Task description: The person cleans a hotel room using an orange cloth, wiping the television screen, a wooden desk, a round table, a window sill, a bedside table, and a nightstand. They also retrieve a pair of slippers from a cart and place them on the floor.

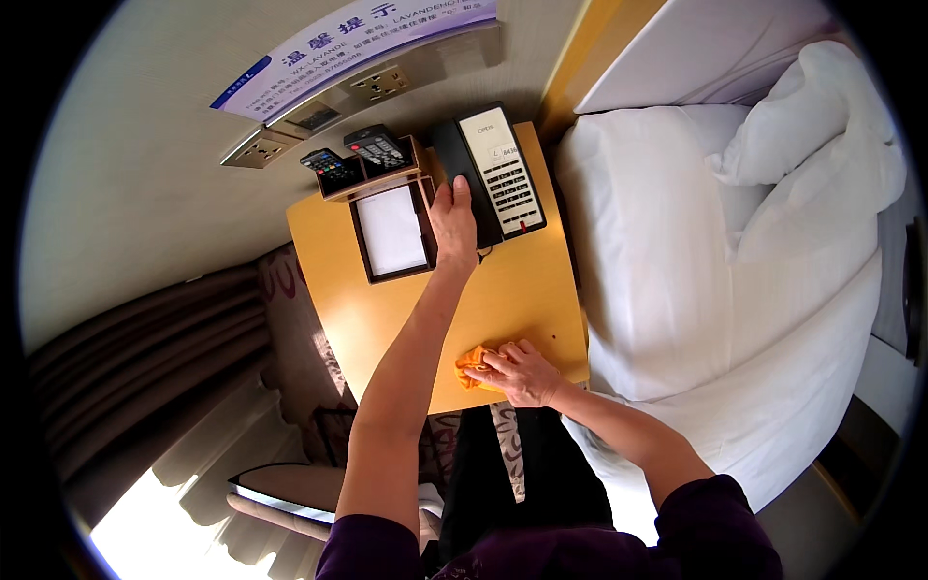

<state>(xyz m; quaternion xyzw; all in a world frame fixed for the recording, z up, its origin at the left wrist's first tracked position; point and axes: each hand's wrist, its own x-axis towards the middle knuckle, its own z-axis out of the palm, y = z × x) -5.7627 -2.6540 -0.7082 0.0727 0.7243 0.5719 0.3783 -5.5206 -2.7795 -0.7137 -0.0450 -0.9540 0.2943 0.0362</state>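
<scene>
A black and cream desk telephone (pixel 505 174) lies near the back right of a small light-wood table (pixel 512 290). My left hand (pixel 452 220) reaches to its left side, the thumb against the black handset and the other fingers curled into the narrow gap beside a brown desk organizer (pixel 365 198); their tips are partly hidden. White note paper (pixel 394 230) lies in the organizer's front tray, and two remote controls (pixel 377 147) stand in its rear slots. Close to the table's front edge, my right hand (pixel 525 374) presses a crumpled orange cloth (pixel 472 367) onto the wood.
To the right stands a bed with white bedding (pixel 667 261). Behind the table, a wall carries sockets (pixel 379 84) and a printed purple and white sign (pixel 353 43). Dark curtains (pixel 155 338) hang at left. A small dark speck (pixel 554 337) sits on the tabletop.
</scene>
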